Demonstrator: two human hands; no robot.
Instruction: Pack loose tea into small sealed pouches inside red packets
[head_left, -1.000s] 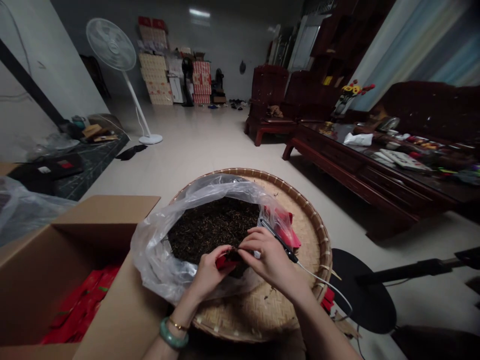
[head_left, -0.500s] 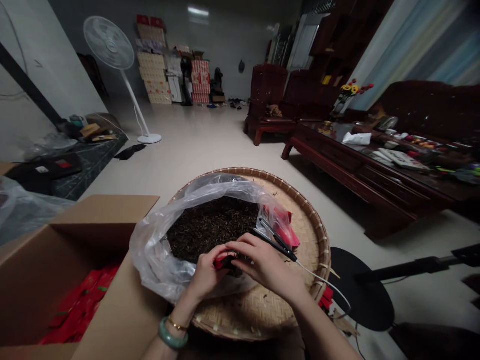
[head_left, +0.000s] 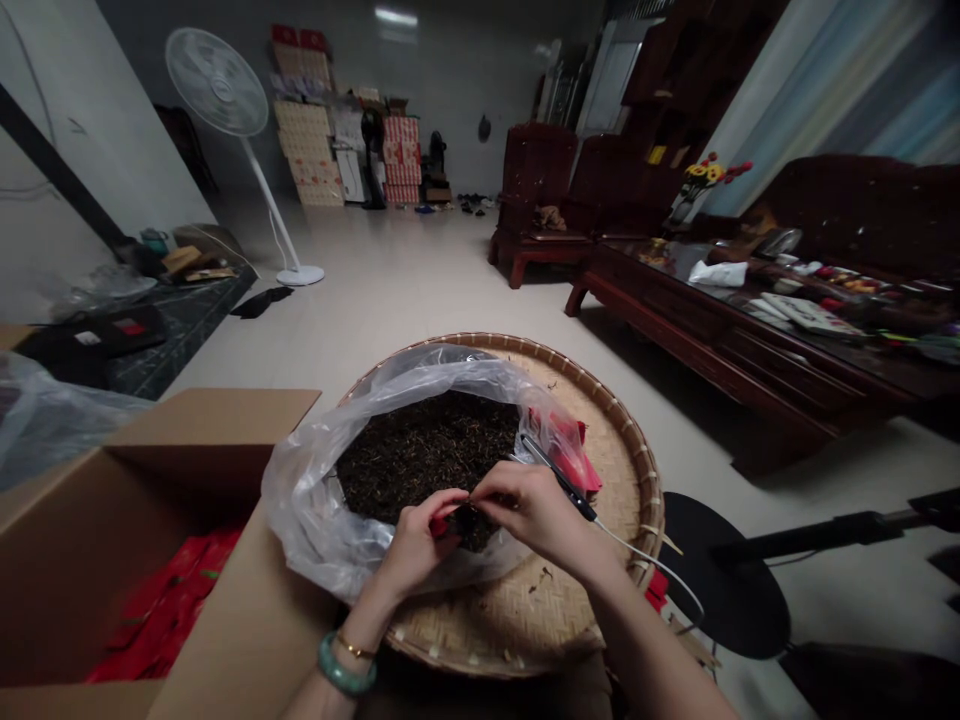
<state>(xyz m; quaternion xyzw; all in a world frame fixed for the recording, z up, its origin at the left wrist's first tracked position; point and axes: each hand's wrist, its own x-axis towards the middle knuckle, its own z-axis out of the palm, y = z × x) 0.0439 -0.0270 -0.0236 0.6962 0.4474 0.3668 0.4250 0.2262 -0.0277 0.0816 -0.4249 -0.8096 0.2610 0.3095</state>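
My left hand (head_left: 420,540) is closed around a small red packet (head_left: 439,524), mostly hidden by the fingers. Right beside it, my right hand (head_left: 529,510) has thumb and fingers pinched together at the packet's upper end; what is between them is too small to make out. Beneath and beyond both hands, dark loose tea leaves (head_left: 427,450) fill a clear plastic bag (head_left: 307,500) with its mouth spread wide. The bag rests on a round bamboo tray (head_left: 525,610). Past my right hand lies a black tool like a hair straightener (head_left: 561,476), with a white cord. Flat red packets (head_left: 574,450) lie behind it.
An open cardboard box (head_left: 247,600) with several red packets (head_left: 165,610) inside stands at the left. A black round stand base (head_left: 724,580) is on the floor at right. Farther off are a white fan (head_left: 217,85) and a dark wooden table (head_left: 720,340).
My right hand's fingers, spread over the packet before, have drawn together into a pinch. The straightener-like tool showed two separate arms earlier; now one shows. My left hand keeps its hold.
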